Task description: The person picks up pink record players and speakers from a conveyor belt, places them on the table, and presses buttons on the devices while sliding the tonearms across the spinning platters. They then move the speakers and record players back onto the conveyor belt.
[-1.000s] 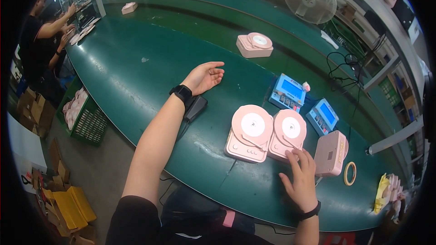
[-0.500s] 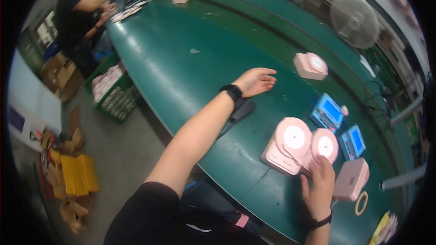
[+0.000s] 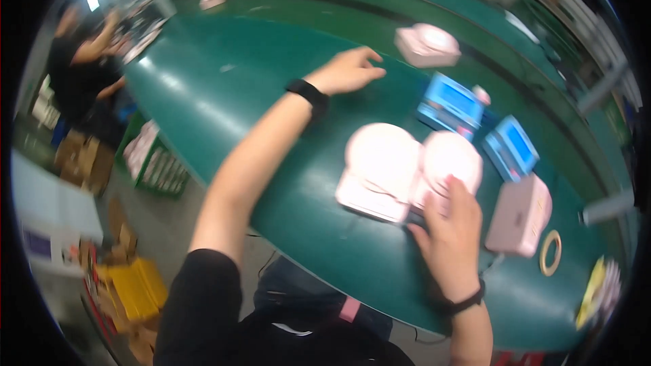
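Two pink record-player-shaped devices with round pale discs stand side by side on the green table: a left one (image 3: 381, 163) and a right one (image 3: 453, 156). My right hand (image 3: 447, 237) rests against the front of the right one, fingertips on its disc and thumb held apart. Stretched out over the table, my left hand (image 3: 346, 71) is empty, its fingers apart and slightly bent. It points toward another pink device (image 3: 427, 46) at the far side, with a gap between them. Motion blurs the picture somewhat.
Two blue boxy devices with screens, one (image 3: 451, 104) behind the pink pair and one (image 3: 512, 148) to the right. Further right are a pink device (image 3: 519, 217), a tape ring (image 3: 550, 253) and gloves (image 3: 600, 291). A co-worker (image 3: 81, 68) is at far left, near a green crate (image 3: 159, 169).
My left hand has moved farther out toward the far pink device. The right hand remains at the right pink device. The whole view has shifted with my head.
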Motion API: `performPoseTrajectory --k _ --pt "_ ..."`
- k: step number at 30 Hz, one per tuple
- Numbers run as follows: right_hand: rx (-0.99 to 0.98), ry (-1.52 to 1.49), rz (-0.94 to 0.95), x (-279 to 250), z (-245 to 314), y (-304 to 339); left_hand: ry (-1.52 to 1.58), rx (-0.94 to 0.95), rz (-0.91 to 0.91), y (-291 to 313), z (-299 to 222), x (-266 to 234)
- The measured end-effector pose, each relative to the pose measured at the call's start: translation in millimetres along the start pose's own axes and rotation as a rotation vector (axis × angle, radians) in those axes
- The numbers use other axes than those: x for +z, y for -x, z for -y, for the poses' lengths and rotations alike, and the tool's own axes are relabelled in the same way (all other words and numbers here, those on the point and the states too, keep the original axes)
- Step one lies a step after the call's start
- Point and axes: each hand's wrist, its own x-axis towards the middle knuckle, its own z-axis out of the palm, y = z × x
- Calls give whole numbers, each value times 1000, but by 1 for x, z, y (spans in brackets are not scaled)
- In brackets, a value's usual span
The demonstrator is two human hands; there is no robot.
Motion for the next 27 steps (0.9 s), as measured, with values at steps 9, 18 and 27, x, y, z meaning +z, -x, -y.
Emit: performPoseTrajectory --k 9,18,27 --pt "16 1 -40 3 -9 10 -700 50 60 -155 -60 64" --pt "4 -30 -18 7 -7 10 -726 132 -106 -146 -70 62" --pt "-27 35 -88 9 -13 10 -840 34 -294 18 -29 -52"
